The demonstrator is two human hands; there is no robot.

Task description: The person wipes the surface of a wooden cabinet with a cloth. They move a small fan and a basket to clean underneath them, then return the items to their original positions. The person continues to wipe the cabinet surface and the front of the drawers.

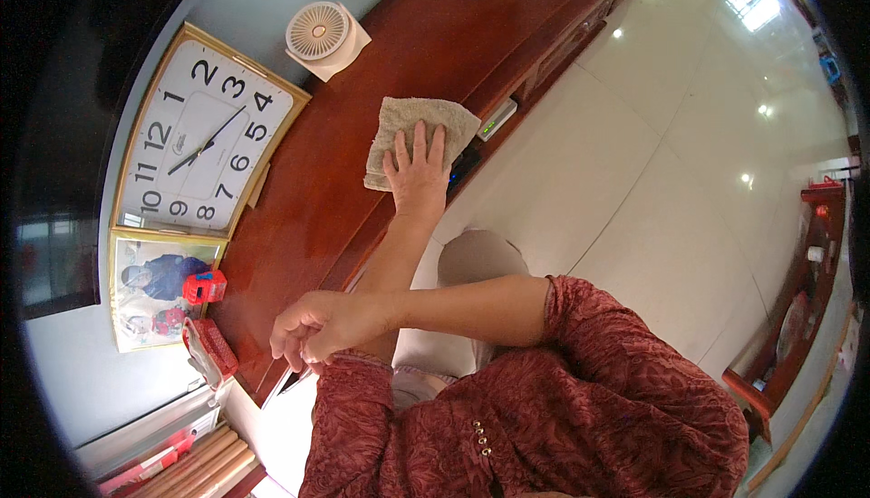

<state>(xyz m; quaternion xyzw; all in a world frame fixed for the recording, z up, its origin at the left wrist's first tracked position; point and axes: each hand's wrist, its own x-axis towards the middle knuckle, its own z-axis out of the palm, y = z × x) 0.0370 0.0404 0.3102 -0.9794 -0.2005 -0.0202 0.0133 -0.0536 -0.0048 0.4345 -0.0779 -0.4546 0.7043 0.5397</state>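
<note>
A beige terry cloth lies on the red-brown wooden cabinet top. My left hand rests palm down on it, fingers spread; its thumb is not clearly visible. My right arm crosses over my left forearm. Near the cabinet's front edge, my right hand hangs with loosely bent fingers and nothing visible in it. A white-framed small fan stands beyond the cloth, by the wall. To the left, a gold-framed clock leans at the back of the cabinet.
Beside the clock are a framed picture, a small red box-like object and a red pouch. A white device with green lights sits below the front edge. Pale floor tiles extend right, towards a wooden shelf unit.
</note>
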